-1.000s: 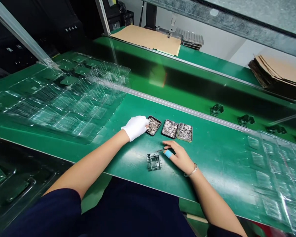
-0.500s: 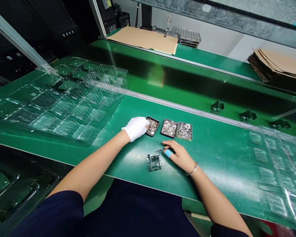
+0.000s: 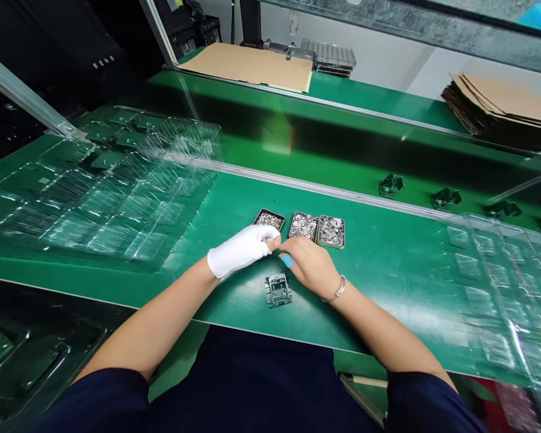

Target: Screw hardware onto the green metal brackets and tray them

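My left hand [image 3: 246, 248] wears a white glove with bare fingertips showing. Its thumb and fingers are pinched; whatever is between them is too small to make out. Meeting its fingertips is my right hand [image 3: 313, 264], bare, with blue tape on a finger and a bracelet at the wrist. Its fingers are closed; the thin metal tool seen in it earlier is mostly hidden now. Below both hands a dark, frame-like plastic part [image 3: 278, 290] lies on the green bench. Just beyond my glove sits a small tray of tiny metal pieces [image 3: 269, 219], partly covered by the hand.
Two more trays, a middle one [image 3: 303, 226] and a right one [image 3: 332, 231], hold small metal parts. Clear blister trays lie left [image 3: 112, 192] and right [image 3: 491, 282]. Several dark parts [image 3: 391, 185] stand beyond the metal rail [image 3: 297, 185]. Cardboard sheets [image 3: 500, 108] are stacked behind.
My left hand has drawn back from the left tray toward me. My right hand has moved up and left to meet it, its fingers closing together. The camera view shifted slightly.
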`<act>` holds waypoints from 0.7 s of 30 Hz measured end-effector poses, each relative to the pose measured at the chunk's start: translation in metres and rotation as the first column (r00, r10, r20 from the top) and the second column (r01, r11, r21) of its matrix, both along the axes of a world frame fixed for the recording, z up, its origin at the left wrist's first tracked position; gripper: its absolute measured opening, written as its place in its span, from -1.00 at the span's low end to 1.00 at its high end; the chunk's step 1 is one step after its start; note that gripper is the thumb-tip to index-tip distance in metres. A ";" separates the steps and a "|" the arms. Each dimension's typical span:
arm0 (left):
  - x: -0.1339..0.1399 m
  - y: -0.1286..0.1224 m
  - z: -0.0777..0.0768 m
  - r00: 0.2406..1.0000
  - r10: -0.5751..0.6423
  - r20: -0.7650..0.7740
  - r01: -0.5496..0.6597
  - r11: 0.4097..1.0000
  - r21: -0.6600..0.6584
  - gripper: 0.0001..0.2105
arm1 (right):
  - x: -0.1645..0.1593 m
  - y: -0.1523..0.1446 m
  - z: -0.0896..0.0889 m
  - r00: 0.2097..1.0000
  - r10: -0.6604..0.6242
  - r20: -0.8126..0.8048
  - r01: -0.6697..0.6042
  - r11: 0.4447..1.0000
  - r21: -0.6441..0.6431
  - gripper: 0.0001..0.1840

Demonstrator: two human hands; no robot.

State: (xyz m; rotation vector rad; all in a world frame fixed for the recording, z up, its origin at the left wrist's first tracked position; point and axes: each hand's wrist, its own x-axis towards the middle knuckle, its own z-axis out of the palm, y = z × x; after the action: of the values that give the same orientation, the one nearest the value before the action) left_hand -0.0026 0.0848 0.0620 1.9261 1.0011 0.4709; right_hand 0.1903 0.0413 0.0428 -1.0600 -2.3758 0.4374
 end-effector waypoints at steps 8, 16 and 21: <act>-0.005 -0.025 0.000 0.993 0.102 0.056 -0.102 0.995 -0.010 -0.75 | 0.004 -0.002 -0.007 0.999 -0.013 -0.030 0.012 0.999 -0.035 -0.80; -0.004 -0.064 -0.018 0.975 0.208 0.082 -0.223 0.924 0.310 -0.77 | 0.017 -0.021 -0.004 0.868 -0.227 -0.441 -0.124 0.761 -0.637 -0.79; 0.011 -0.058 -0.020 0.998 0.011 -0.064 0.021 0.877 0.479 -0.55 | 0.002 -0.030 0.001 0.759 -0.317 -0.569 -0.386 0.483 -0.786 -0.61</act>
State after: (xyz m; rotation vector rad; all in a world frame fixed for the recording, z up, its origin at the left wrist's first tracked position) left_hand 0.0083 0.0265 0.0418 2.3978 0.9824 0.7108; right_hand 0.1923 0.0115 0.0439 -0.9532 -1.4044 1.8863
